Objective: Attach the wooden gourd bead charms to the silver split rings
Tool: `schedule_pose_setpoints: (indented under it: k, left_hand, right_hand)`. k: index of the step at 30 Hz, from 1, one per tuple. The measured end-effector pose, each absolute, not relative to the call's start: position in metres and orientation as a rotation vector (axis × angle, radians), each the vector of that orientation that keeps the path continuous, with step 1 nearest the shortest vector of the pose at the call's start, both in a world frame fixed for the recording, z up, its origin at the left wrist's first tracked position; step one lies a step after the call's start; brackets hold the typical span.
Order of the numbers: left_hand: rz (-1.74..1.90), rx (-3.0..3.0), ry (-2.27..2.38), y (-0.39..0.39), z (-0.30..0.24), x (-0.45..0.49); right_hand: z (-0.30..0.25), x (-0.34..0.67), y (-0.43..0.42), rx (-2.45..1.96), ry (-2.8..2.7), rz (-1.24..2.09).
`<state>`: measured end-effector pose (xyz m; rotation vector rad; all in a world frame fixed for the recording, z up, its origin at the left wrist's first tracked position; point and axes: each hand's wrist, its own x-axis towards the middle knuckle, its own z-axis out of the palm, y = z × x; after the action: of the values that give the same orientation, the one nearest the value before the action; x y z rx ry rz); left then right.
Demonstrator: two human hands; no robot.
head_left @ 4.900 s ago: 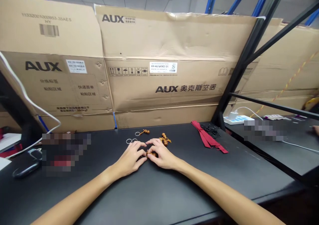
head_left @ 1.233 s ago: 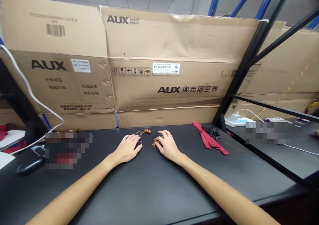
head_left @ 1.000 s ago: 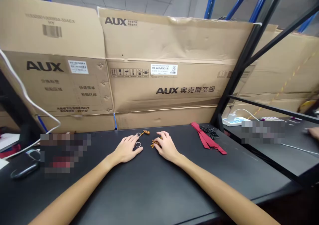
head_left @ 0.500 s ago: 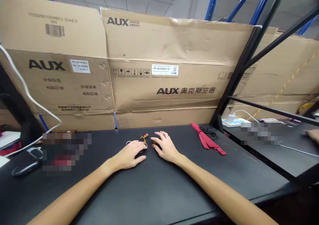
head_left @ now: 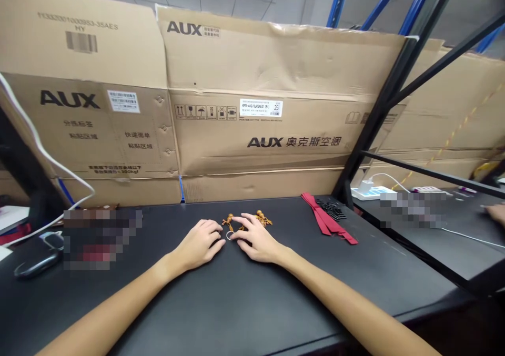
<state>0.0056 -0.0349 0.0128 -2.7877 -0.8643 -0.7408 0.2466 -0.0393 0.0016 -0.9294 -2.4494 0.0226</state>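
My left hand [head_left: 202, 244] rests low on the black tabletop with bent fingers. A small gap shows between its thumb and fingertips, and I see nothing held. Close to its right, my right hand [head_left: 257, 240] spreads its fingers over the table, one fingertip at the edge of a thin metal key ring [head_left: 229, 236]. Just behind that ring lies a small brown gourd-shaped charm [head_left: 229, 217] on a yellowish cord. More brown beaded charms [head_left: 260, 215] lie beyond my right hand, which partly hides them.
Red ribbon strips [head_left: 329, 222] lie to the right, beside a pile of small black clasps or rings [head_left: 333, 209]. Dark glasses [head_left: 37, 261] sit at the left. Cardboard [head_left: 256, 151] walls the back. A black metal frame [head_left: 379, 114] stands at right; another person's hand [head_left: 496, 213] shows beyond.
My left hand has drawn slightly left, off the ring. My right hand has shifted left toward the ring. More charms show behind my right hand.
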Motion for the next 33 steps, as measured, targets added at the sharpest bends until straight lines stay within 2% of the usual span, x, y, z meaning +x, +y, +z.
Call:
schedule_pose_setpoints:
  k: [4, 8, 11, 18, 33]
  left_hand:
    - [-0.766, -2.755, -0.967, -0.035, 0.013, 0.006]
    - [-0.679, -2.907, -0.865, -0.044, 0.018, 0.013]
    - [-0.637, -2.965, -0.818, -0.051, 0.018, 0.02]
    - [-0.821, -2.992, -0.895, -0.049, 0.008, 0.021]
    - [-0.946, -3.058, -1.068, -0.046, 0.006, 0.02]
  right_hand:
    - [0.003, 0.248, -0.041, -0.816, -2.431, 0.187]
    - [0.004, 0.25, -0.04, -0.814, -2.373, 0.273]
    - [0.004, 0.251, -0.039, -0.822, -2.323, 0.273]
    - [0.006, 0.249, -0.045, -0.811, -2.368, 0.264]
    - [-0.001, 0.243, -0.045, -0.785, -2.375, 0.165]
